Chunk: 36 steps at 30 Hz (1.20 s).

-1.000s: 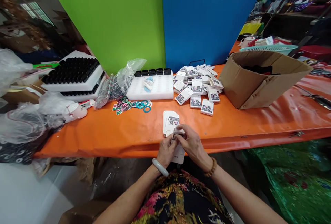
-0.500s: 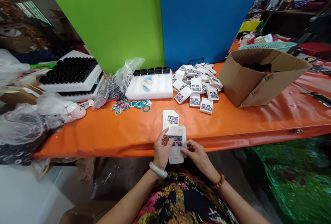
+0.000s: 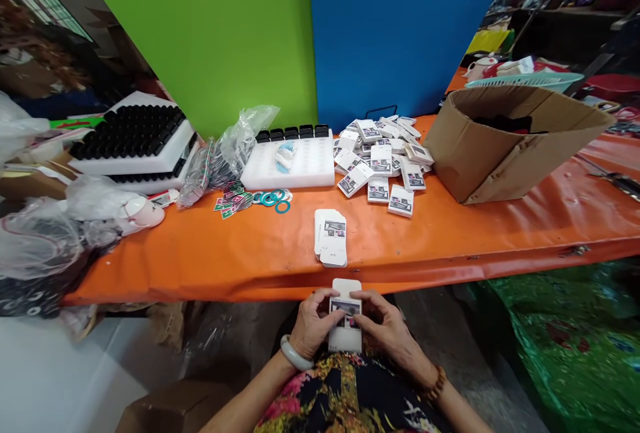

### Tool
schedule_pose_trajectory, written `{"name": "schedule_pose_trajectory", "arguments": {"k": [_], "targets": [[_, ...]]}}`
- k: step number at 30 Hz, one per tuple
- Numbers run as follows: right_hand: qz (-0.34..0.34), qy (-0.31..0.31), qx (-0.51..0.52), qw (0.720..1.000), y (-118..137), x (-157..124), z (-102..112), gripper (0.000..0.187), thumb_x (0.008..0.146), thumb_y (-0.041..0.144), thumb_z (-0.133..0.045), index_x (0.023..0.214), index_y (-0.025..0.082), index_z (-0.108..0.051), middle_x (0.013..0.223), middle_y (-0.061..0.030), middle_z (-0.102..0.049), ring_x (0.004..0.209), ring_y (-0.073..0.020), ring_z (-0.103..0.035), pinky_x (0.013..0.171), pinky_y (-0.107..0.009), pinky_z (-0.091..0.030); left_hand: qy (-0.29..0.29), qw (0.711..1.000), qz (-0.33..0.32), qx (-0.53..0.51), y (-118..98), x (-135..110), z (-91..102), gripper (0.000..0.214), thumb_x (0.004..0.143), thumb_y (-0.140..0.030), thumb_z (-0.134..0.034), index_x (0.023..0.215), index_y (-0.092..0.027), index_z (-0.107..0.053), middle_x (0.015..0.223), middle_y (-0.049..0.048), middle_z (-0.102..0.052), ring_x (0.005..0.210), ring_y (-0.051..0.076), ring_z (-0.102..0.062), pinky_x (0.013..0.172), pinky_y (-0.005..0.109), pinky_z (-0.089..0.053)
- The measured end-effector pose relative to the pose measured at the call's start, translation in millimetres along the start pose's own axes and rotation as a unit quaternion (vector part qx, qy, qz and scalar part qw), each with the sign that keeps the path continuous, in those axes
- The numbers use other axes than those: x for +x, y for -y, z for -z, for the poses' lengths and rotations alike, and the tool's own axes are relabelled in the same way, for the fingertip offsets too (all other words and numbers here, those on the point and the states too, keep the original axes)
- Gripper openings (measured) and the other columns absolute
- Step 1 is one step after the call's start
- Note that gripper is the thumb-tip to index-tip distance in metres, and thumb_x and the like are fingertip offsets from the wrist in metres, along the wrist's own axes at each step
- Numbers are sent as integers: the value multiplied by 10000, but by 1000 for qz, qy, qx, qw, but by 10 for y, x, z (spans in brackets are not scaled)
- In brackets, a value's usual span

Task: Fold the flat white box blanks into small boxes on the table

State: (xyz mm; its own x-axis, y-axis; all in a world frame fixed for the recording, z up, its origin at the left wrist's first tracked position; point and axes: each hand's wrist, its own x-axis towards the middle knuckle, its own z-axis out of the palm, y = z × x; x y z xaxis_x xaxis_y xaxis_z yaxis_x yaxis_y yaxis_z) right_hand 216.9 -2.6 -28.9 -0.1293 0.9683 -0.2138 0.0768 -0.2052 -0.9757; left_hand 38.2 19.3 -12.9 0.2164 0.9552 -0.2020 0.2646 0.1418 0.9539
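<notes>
Both of my hands grip one flat white carton (image 3: 345, 316) with a small printed picture, held over my lap just below the table's front edge. My left hand (image 3: 311, 323) pinches its left side, a pale bangle on that wrist. My right hand (image 3: 384, 327) pinches its right side, a bead bracelet on that wrist. A small stack of the same flat cartons (image 3: 331, 237) lies on the orange table (image 3: 450, 233) directly ahead of my hands.
A heap of small folded white boxes (image 3: 383, 163) lies mid-table. A white foam tray (image 3: 295, 161) with black pieces, teal rings (image 3: 275, 199), plastic bags (image 3: 225, 156), stacked foam trays (image 3: 133, 146) sit left. An open cardboard box (image 3: 505, 143) stands right. Green and blue boards rise behind.
My hands drew the carton back from the table's edge toward my lap. It went from folded edge-on, to flat and face up, to held lower in both hands.
</notes>
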Motion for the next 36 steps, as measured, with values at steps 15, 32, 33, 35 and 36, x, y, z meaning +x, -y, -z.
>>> {"name": "schedule_pose_trajectory", "arguments": {"k": [15,32,33,35,36], "targets": [[-41,36,127,990,194,310,1,348,666,323,-717,933,207,-525,760,25,-576,662,-129,-549,636,-251,-453,9,987,66,-145,-155,258,43,377,623,-275,-720,944,-153,-565,657,-53,-532,566,93,-476,575,217,-391],[10,-28,-39,999,255,149,-58,220,734,396,-643,713,178,-627,683,-7,-583,637,-147,-522,589,-250,-417,-21,991,79,-101,-135,93,45,189,655,-320,-696,702,-144,-648,626,-4,-616,589,125,-527,589,239,-407],[-8,-23,-14,1000,275,163,-63,228,723,400,-650,697,176,-616,665,0,-574,622,-141,-513,580,-246,-411,-22,990,82,-115,-144,106,44,188,651,-317,-698,694,-142,-644,618,-8,-612,580,120,-521,586,237,-406],[-41,-7,37,998,307,183,-71,246,700,403,-667,659,172,-593,621,15,-553,588,-126,-494,564,-238,-400,-17,988,85,-129,-168,127,49,176,637,-297,-705,661,-137,-636,596,-13,-601,562,113,-509,577,236,-402],[-53,-1,54,997,316,186,-74,254,689,403,-677,644,170,-586,606,20,-547,575,-120,-488,559,-235,-397,-10,988,89,-127,-180,132,56,170,630,-288,-706,645,-135,-634,583,-15,-596,552,110,-504,571,235,-399]]}}
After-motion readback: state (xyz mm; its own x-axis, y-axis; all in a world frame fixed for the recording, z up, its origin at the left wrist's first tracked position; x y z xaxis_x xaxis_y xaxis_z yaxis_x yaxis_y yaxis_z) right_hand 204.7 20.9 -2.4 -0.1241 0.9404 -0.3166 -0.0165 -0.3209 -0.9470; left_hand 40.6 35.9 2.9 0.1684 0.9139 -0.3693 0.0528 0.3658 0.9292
